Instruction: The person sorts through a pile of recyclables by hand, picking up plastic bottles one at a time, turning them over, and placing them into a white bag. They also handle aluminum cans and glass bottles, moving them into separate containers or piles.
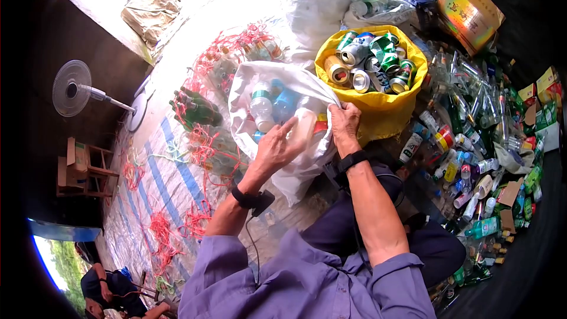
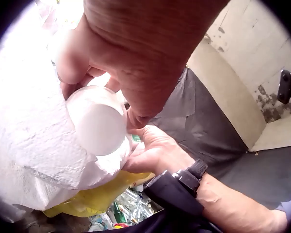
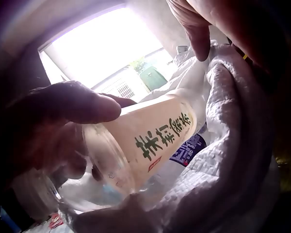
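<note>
My left hand (image 1: 274,149) grips a pale plastic tea bottle (image 1: 302,130) at the mouth of a white woven sack (image 1: 239,91). Green characters run along the bottle's label in the right wrist view, where its body (image 3: 153,133) lies tilted over the sack's opening. A whitish round end of the bottle (image 2: 99,128) faces the left wrist camera. My right hand (image 1: 345,123) pinches the sack's rim on the right side. Inside the sack lie several clear and bluish plastic bottles (image 1: 261,106).
A yellow sack (image 1: 384,109) full of crushed cans stands just behind the white one. Loose bottles (image 1: 466,171) pile up on the right. Red twine (image 1: 162,236) and green bottles (image 1: 198,109) lie left, near a standing fan (image 1: 72,88). Another person (image 1: 112,289) sits at lower left.
</note>
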Available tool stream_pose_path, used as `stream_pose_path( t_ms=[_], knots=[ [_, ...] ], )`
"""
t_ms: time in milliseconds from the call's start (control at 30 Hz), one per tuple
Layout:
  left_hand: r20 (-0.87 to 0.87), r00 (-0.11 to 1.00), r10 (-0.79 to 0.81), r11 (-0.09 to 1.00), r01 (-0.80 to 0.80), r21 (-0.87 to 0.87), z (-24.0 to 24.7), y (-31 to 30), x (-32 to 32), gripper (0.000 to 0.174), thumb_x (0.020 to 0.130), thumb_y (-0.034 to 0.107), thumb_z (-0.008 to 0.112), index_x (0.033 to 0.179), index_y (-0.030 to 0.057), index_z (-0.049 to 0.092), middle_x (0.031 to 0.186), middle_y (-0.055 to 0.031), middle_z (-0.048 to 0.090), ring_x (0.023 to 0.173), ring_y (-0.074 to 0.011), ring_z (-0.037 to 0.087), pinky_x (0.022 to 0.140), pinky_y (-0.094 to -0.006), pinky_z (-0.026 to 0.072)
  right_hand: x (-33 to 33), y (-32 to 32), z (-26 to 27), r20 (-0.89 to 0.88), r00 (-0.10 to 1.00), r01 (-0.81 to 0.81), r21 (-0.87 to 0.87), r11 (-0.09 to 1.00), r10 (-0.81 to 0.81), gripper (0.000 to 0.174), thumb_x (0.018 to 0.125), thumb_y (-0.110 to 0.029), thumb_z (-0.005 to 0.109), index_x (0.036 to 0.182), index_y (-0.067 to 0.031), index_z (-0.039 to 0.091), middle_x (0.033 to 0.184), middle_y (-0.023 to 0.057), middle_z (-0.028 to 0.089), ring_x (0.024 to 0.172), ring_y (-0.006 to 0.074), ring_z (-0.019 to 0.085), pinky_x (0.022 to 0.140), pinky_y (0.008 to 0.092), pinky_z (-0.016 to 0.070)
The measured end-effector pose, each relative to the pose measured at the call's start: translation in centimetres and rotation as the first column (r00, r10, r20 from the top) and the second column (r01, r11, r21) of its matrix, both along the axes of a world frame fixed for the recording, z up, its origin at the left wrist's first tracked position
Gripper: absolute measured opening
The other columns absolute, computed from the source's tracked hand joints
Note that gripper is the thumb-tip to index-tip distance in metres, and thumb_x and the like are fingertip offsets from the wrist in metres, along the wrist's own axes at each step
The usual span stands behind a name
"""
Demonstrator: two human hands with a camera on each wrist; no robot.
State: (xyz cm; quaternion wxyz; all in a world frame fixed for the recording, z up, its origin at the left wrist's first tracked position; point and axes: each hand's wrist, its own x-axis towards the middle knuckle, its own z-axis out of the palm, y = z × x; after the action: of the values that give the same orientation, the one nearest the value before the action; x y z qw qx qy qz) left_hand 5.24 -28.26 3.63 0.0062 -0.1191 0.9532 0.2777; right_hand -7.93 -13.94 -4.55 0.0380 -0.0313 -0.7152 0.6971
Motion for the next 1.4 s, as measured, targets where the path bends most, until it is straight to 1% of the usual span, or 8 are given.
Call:
stream_pose_path(
  t_ms=[367,467,533,700,767,933,1067,1400],
  knots=[
    [-0.266,0.964,0.017,0.996,-0.041,-0.084,-5.3,3.4,-6.1,0.053,0.08,0.034,0.07,0.123,0.0054,0.06,0.1,-0.0234,0.062,0.092,-0.0409,0.061,0.084,-0.0463,0.0511,-0.9,0.1,-1.4,0.044,0.999,0.02,0.168,0.986,-0.027,0.034,0.076,-0.031,0.07,0.073,0.0016,0.065,0.075,0.0221,0.068,0.069,0.0389,0.067,0.065,0.0416,0.0522],
    [-0.239,0.969,-0.055,0.992,0.025,-0.125,-6.9,3.1,-6.5,0.051,0.083,0.033,0.066,0.126,0.0065,0.057,0.104,-0.0208,0.064,0.1,-0.0392,0.059,0.087,-0.0461,0.0496,-1.0,0.4,-0.8,0.223,0.969,0.055,0.217,0.975,-0.105,0.032,0.079,-0.025,0.071,0.08,0.0068,0.068,0.075,0.0125,0.068,0.067,0.0213,0.062,0.065,0.0354,0.0488],
    [-0.2,0.974,-0.103,0.992,0.087,-0.09,-6.4,2.6,-6.5,0.05,0.085,0.033,0.065,0.126,0.0059,0.056,0.105,-0.0188,0.065,0.102,-0.0384,0.058,0.089,-0.0456,0.0485,-1.1,0.0,-1.1,0.266,0.955,0.095,0.151,0.984,-0.133,0.047,0.081,-0.046,0.069,0.079,0.0014,0.069,0.076,0.0213,0.069,0.072,0.0374,0.07,0.064,0.0413,0.0529],
    [-0.085,0.986,-0.146,0.988,0.14,-0.07,-4.4,2.2,-6.9,0.053,0.087,0.035,0.064,0.129,0.0028,0.055,0.118,-0.0219,0.063,0.111,-0.0393,0.056,0.095,-0.0453,0.0465,-1.2,0.6,-1.4,0.298,0.939,0.089,0.268,0.959,-0.17,0.055,0.084,-0.052,0.064,0.082,0.003,0.069,0.086,0.0242,0.07,0.084,0.0374,0.07,0.073,0.0431,0.0525],
    [-0.255,0.948,-0.191,0.98,0.172,-0.096,-4.7,1.8,-8.1,0.055,0.086,0.034,0.066,0.128,-0.0009,0.056,0.126,-0.0248,0.06,0.117,-0.0404,0.055,0.1,-0.0449,0.044,-1.8,0.7,-2.5,0.289,0.932,0.111,0.343,0.933,-0.217,0.058,0.084,-0.054,0.063,0.083,0.0038,0.069,0.09,0.0256,0.07,0.088,0.0375,0.07,0.076,0.0437,0.052],
    [-0.369,0.899,-0.238,0.959,0.158,-0.233,-4.2,0.8,-11.6,0.049,0.083,0.029,0.07,0.12,-0.0018,0.059,0.122,-0.026,0.058,0.111,-0.0435,0.055,0.098,-0.0472,0.0446,-2.3,0.2,-3.5,0.396,0.913,0.056,0.104,0.993,-0.093,0.055,0.083,-0.047,0.062,0.091,0.0064,0.07,0.095,0.0277,0.069,0.089,0.0404,0.068,0.078,0.0441,0.0505],
    [-0.409,0.889,-0.207,0.962,0.109,-0.25,-4.2,-0.2,-14.8,0.05,0.081,0.027,0.072,0.12,-0.0009,0.057,0.117,-0.0272,0.057,0.11,-0.0414,0.056,0.094,-0.0485,0.0467,-1.8,-0.1,-3.5,0.236,0.971,0.04,-0.038,0.998,-0.03,0.049,0.078,-0.038,0.064,0.087,0.0098,0.067,0.089,0.0294,0.068,0.085,0.0407,0.067,0.077,0.0439,0.0505],
    [-0.287,0.93,-0.231,0.972,0.236,-0.019,-4.7,0.2,-12.5,0.036,0.088,0.028,0.068,0.109,-0.0016,0.067,0.105,-0.0253,0.068,0.1,-0.0406,0.066,0.086,-0.0431,0.051,0.3,0.6,1.1,0.033,0.979,0.192,0.143,0.971,-0.199,0.045,0.079,-0.029,0.069,0.111,-0.0004,0.055,0.108,0.0246,0.062,0.102,0.0424,0.06,0.088,0.0479,0.0488]
  ],
)
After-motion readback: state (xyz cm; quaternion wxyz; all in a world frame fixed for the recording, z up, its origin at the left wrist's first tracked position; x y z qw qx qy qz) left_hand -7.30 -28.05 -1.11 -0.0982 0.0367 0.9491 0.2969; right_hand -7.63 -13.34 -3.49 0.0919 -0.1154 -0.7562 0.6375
